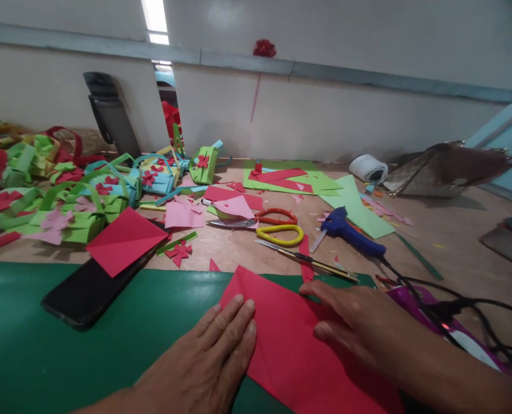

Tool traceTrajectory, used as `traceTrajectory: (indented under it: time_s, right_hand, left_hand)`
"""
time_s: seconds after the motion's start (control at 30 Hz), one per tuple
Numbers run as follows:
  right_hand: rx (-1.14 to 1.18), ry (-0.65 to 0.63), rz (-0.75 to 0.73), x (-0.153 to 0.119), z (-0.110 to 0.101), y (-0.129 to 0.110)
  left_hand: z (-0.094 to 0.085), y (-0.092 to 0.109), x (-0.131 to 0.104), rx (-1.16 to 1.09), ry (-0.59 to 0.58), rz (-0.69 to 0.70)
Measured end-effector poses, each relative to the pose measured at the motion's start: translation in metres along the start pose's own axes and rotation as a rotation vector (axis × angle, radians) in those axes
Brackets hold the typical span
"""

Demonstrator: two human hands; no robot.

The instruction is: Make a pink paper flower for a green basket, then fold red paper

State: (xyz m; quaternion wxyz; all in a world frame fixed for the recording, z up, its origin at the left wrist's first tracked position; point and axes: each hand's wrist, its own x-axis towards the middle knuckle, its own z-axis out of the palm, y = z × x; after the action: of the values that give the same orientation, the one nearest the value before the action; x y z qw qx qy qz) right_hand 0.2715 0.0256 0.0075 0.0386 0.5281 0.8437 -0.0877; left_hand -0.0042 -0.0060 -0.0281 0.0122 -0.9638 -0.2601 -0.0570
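A large sheet of red paper, with crease lines, lies on the green mat in front of me. My left hand rests flat on the paper's left part, fingers stretched out. Over its right side is my right hand, thumb and fingers apart, fingertips at the upper edge near a red strip. A smaller folded red square sits on a black phone to the left. Beyond the sheet are a utility knife and scissors with red and yellow handles.
Several small paper baskets crowd the left side. A blue glue gun lies at right, its cable running to a purple power strip. A dark bottle, green sheets, a white roll and a bag stand farther back.
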Motion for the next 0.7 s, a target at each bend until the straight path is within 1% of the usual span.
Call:
traceTrajectory:
  time_s: [0.07, 0.13, 0.17, 0.2, 0.23, 0.27, 0.3, 0.33, 0.37, 0.43, 0.47, 0.5, 0.53, 0.57, 0.6, 0.7]
  right_hand:
    - [-0.038, 0.097, -0.071, -0.001, 0.003, 0.003]
    - [-0.103, 0.240, -0.146, -0.003, 0.002, 0.001]
    - [-0.143, 0.327, -0.192, -0.004, 0.001, -0.003]
    - [-0.185, 0.414, -0.239, -0.005, 0.000, -0.008]
    - [-0.215, 0.477, -0.290, -0.007, 0.000, -0.015]
    - [-0.226, 0.522, -0.384, -0.009, 0.002, -0.023]
    - [-0.211, 0.502, -0.465, -0.012, 0.007, -0.032]
    - [-0.206, 0.469, -0.545, -0.015, 0.014, -0.041]
    - [-0.204, 0.482, -0.594, -0.018, 0.023, -0.050]
    - [-0.209, 0.588, -0.529, -0.023, 0.043, -0.063]
    - [-0.209, 0.614, -0.513, -0.026, 0.052, -0.067]
    - [-0.212, 0.614, -0.478, -0.029, 0.059, -0.069]
    - [-0.234, 0.620, -0.454, -0.032, 0.065, -0.069]
    - [-0.253, 0.615, -0.434, -0.036, 0.068, -0.067]
    - [-0.269, 0.610, -0.411, -0.041, 0.070, -0.065]
    - [-0.285, 0.571, -0.354, -0.059, 0.067, -0.056]
  left_hand:
    - [0.009, -0.001, 0.000, 0.018, 0.044, 0.022]
    - [0.015, -0.001, -0.001, 0.034, 0.120, 0.041]
    - [0.017, -0.001, -0.001, 0.045, 0.130, 0.047]
    - [0.018, -0.001, -0.001, 0.062, 0.103, 0.021]
    - [0.018, 0.000, -0.001, 0.074, 0.098, 0.001]
    - [0.018, 0.001, -0.002, 0.066, 0.129, 0.007]
    - [0.017, 0.002, -0.002, 0.050, 0.204, 0.029]
    - [0.016, 0.002, -0.003, 0.035, 0.214, 0.030]
    - [0.016, 0.003, -0.004, 0.028, 0.169, 0.022]
    - [0.019, 0.003, -0.006, 0.024, 0.179, 0.025]
    - [0.022, 0.002, -0.008, 0.022, 0.204, 0.018]
    - [0.026, 0.001, -0.009, 0.038, 0.291, 0.055]
    - [0.031, -0.001, -0.011, 0.061, 0.290, 0.048]
    - [0.037, -0.004, -0.012, 0.080, 0.275, 0.026]
    - [0.042, -0.005, -0.013, 0.090, 0.251, 0.042]
    - [0.053, -0.007, -0.015, 0.083, 0.248, 0.035]
